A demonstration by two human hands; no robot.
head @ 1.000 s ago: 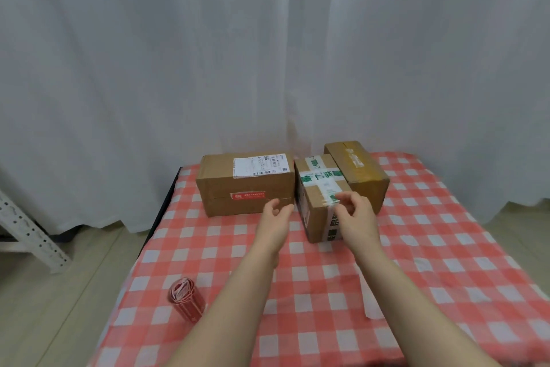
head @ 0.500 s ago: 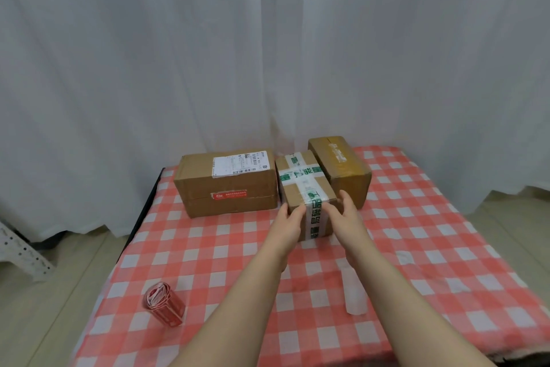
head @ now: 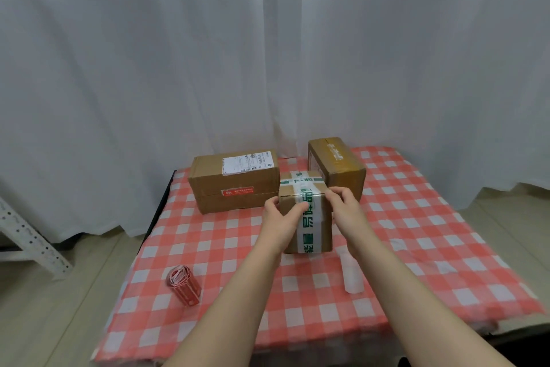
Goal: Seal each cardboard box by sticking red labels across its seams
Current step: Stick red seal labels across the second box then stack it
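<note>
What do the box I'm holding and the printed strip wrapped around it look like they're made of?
The box: brown cardboard, matte, with creased edges and a flap seam. The strip: probably plastic packing tape, white with green print, seemingly faintly glossy.

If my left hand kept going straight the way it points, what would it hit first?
Probably the large box just beyond; the left hand now grips the taped box. Depth unclear.

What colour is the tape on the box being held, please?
The tape is white with green printing, seen in the head view.
</note>
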